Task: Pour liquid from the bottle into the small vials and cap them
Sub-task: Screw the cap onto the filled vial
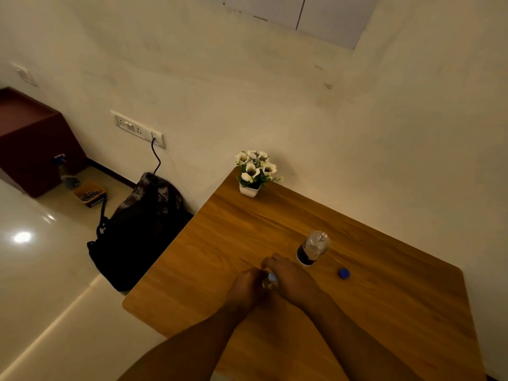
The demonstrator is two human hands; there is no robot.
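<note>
Okay, both hands meet lower centre of frame: left hand (245, 288) and right hand (288, 276) each have fingers curled round a small vial (270, 280) over the desk (384, 312). Uncapped bottle (313, 247) stands just right; blue cap (344, 273) lies further right.

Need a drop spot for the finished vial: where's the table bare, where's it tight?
Bare: wood between flower pot and hands; also right of blue cap. Tight: left hand, right hand, vial, open bottle close together.
</note>
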